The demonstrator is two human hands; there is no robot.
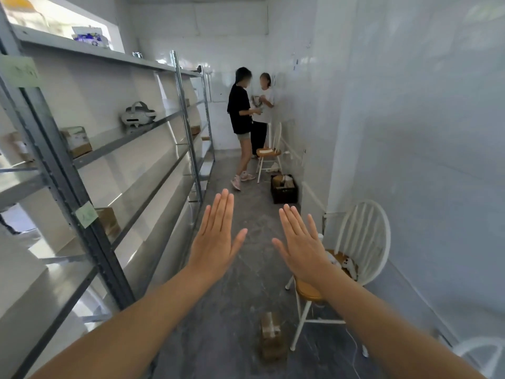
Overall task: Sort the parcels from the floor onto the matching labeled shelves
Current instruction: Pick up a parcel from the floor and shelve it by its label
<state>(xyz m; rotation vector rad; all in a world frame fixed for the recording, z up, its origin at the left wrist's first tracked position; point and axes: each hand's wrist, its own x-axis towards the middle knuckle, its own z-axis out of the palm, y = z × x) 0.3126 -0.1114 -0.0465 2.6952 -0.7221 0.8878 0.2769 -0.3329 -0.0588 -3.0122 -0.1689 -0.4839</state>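
Far to the left of the left hand (216, 239), the upper green label (20, 71) and the lower green label (87, 214) on the shelf posts are too blurred to read. Below both hands, the print on the parcel (272, 335) cannot be made out. The right forearm (382, 318) hides part of the near chair (363, 242) seat beside the right hand (303, 250). Lower right of that hand, another white chair (481, 351) is cut off by the corner. Beyond its fingertips, the contents of the black crate (284, 192) are too small to tell.

A small brown taped parcel (272, 336) lies on the floor, between the left hand (218, 239) and right hand (303, 247) and nearer the person. Left of the left hand, grey metal shelves (131, 136) with green labels (87, 214) carry several cardboard parcels (76, 140)
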